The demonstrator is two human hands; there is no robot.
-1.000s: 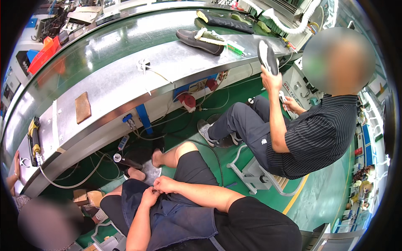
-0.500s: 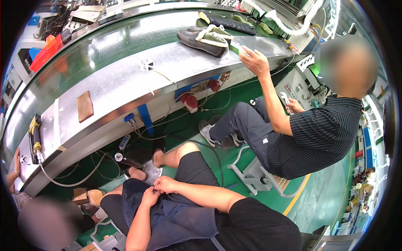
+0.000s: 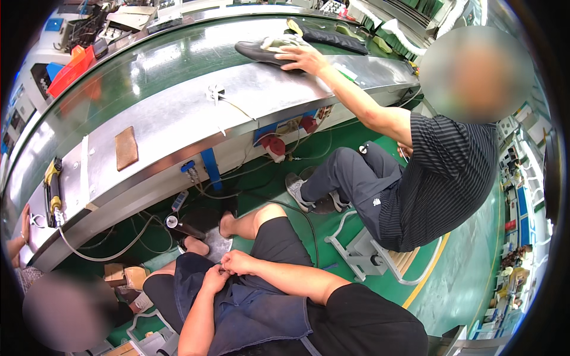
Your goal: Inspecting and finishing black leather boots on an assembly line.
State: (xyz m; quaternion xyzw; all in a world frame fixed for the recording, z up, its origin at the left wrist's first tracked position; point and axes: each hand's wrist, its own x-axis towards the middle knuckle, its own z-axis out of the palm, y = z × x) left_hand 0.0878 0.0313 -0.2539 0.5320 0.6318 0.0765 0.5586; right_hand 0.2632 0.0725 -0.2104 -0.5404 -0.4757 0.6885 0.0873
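Left hand (image 3: 215,279) and right hand (image 3: 237,261) meet over dark blue apron (image 3: 255,308) on lap, fingers curled, pinching something too small to identify. Beyond knees: cables, steel conveyor edge (image 3: 178,148). Farther: co-worker's hand (image 3: 304,58) flat on dark shoe (image 3: 258,52).
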